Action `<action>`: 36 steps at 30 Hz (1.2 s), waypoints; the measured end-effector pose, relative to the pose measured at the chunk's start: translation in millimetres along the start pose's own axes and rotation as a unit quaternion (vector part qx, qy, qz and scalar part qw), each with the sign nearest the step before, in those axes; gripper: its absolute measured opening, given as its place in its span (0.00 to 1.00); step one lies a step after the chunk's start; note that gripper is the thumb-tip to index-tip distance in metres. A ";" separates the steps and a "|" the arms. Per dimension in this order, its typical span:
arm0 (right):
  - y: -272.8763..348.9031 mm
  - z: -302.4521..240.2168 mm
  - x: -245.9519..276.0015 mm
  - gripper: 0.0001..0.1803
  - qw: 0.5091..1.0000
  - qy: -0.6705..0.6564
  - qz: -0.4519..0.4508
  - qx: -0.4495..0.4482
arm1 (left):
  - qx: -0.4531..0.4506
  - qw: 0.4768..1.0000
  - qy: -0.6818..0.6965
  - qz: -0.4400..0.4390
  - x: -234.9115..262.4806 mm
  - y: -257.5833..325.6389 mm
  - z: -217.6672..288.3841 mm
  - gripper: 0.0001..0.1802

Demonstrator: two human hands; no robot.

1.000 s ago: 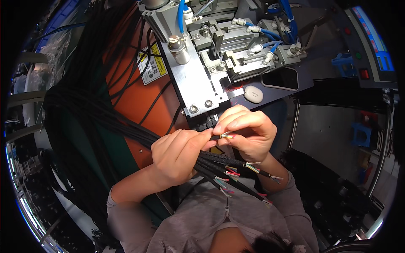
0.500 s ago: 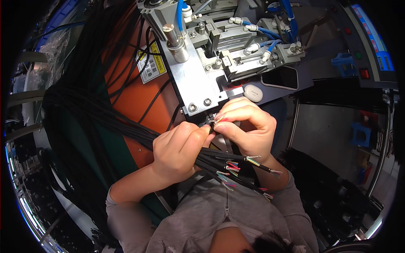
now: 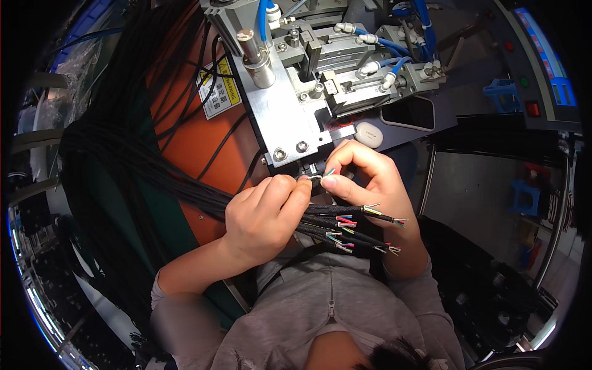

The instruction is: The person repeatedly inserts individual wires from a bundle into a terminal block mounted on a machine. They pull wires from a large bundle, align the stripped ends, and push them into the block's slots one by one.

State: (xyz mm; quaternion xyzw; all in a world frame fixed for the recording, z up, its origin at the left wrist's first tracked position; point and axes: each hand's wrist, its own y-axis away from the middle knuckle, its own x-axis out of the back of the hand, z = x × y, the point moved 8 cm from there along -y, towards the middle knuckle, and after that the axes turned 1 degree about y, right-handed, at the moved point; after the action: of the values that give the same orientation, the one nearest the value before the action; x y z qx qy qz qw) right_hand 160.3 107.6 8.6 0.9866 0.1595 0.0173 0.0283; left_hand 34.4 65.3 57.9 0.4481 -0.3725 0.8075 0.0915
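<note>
My left hand (image 3: 260,214) is closed round a bundle of black braided cables (image 3: 176,179) that runs in from the left. Out past its wrist side fan several cable ends (image 3: 346,224) with red, green, white and yellow wires bared. Between the left thumb and forefinger one cable end is held up, mostly hidden by the fingers. My right hand (image 3: 375,184) pinches that end's thin wires (image 3: 331,172); a bluish-green one and a reddish one show above the fingertips. Both hands meet just below the front edge of a metal machine plate (image 3: 285,123).
Pneumatic clamps (image 3: 364,80) with blue hoses sit behind the plate. A phone (image 3: 410,114) and a white rounded case (image 3: 369,134) lie to the right. The orange surface (image 3: 191,145) at left carries loose black cables. A control panel with a screen (image 3: 546,55) stands far right.
My right hand has shifted slightly right, drawing the pinched wires away from the left fingertips. The fanned cable ends have moved up a little with the left hand.
</note>
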 end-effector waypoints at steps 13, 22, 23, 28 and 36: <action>0.1 13.0 -2.5 0.08 0.999 0.034 -0.002 0.004 | -0.005 0.999 -0.032 -0.002 -1.6 3.9 0.3 0.17; 5.7 30.8 5.9 0.06 0.999 -0.028 0.017 0.017 | -0.023 0.997 -0.065 -0.030 -10.5 6.3 4.0 0.19; 5.9 26.8 8.2 0.06 0.997 0.027 0.039 0.053 | -0.020 0.996 -0.067 -0.052 -13.3 7.7 4.6 0.19; 3.1 14.2 4.6 0.04 0.960 0.227 0.092 0.137 | -0.011 0.990 -0.101 -0.099 -22.6 7.6 5.5 0.19; 6.8 5.5 -8.8 0.05 0.931 0.296 0.098 0.188 | 0.010 0.987 -0.127 -0.099 -26.6 13.8 3.1 0.17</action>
State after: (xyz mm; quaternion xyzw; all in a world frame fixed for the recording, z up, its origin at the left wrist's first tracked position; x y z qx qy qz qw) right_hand 154.3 98.1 3.3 0.9347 0.0635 0.2814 -0.2077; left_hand 45.3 58.4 30.6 0.5829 -0.3265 0.7346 0.1182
